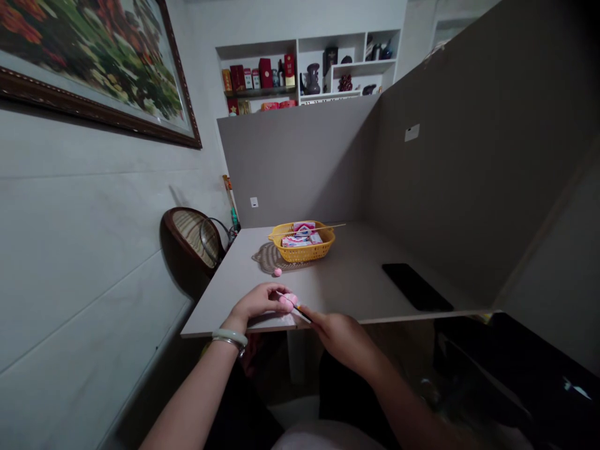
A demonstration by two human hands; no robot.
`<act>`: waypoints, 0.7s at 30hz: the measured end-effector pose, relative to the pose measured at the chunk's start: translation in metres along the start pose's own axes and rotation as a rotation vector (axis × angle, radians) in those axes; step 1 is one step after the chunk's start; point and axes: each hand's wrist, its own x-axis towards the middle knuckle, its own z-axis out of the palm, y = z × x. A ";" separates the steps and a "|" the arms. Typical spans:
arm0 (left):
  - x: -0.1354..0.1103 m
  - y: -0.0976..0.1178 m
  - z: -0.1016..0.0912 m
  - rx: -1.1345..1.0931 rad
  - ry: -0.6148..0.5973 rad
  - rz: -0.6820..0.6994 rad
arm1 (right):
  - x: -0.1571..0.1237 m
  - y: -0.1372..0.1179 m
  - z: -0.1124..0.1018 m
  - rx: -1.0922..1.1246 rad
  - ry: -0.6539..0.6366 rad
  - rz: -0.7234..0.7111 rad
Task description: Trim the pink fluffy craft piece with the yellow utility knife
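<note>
My left hand [262,301] is closed around a pink lump [287,302], which looks soft, near the front edge of the table. Between the fingers of my right hand [341,334] is a slim stick-like tool [302,312] with a dark shaft; its exact kind is too small to make out. The tool's far end meets the pink lump, and a thin line runs across the lump there. A small pink ball [278,272] lies on the table beyond my left hand, touched by neither hand.
Farther back on the grey table [349,287] stands a yellow plastic basket [307,253] with pink-and-white packets [302,239] inside and a thin stick [323,227] across its rim. A black flat object [415,286] lies at right. Grey partitions [300,162] rise behind and at right.
</note>
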 end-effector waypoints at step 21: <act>0.002 -0.005 -0.003 -0.047 -0.078 0.001 | -0.023 -0.009 0.010 0.088 -0.025 0.091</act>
